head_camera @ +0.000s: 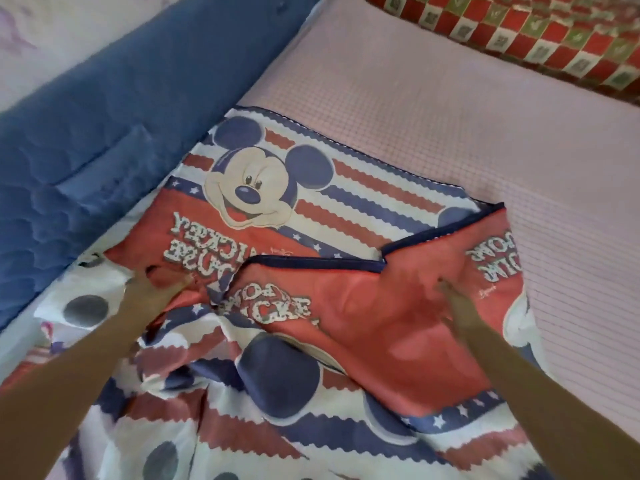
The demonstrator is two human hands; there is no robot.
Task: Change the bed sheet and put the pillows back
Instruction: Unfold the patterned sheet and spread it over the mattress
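Observation:
A red, white and blue bed sheet [263,202] printed with a cartoon mouse lies partly folded and crumpled over the near left part of the mattress [433,109], which has a pale pink checked cover. My left hand [152,285] grips the sheet's red part near the left edge. My right hand [450,301] grips a red fold towards the right, with its fingertips buried in the cloth. Both hands are blurred by motion. No pillow shows in this view.
A blue quilted pad [104,98] runs along the left side of the bed. A red, green and white checked blanket [519,29] lies at the far right corner. The far and right parts of the mattress show bare pink cover.

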